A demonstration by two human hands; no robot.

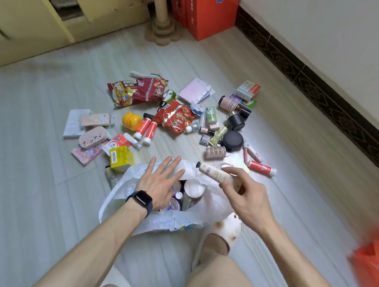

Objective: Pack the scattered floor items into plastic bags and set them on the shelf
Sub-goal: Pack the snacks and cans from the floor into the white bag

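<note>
- Step in hand, as judged: place the cream tube point(213, 171) into the white plastic bag point(118, 190).
- The right hand point(244, 194) pinches the tube's lower end between thumb and curled fingers. The tube is tilted, black cap up and to the left, above the bag's mouth.
- The left hand point(159, 181) lies with fingers straight and spread on the bag's far rim and grips nothing.
- Press the rim down so that the mouth stays wide. Lower the tube into the gap beside the jars point(194, 189) and release it low, because the thin film is likely to fold in.
- The bag is white and crumpled, with colour print along its near rim. It stands on the floor point(53, 203) just in front of the person, well apart from the skirting edge at the right.
- The snack packets point(136, 92) and many small items lie beyond the bag, so packing is judged partly done.
</note>
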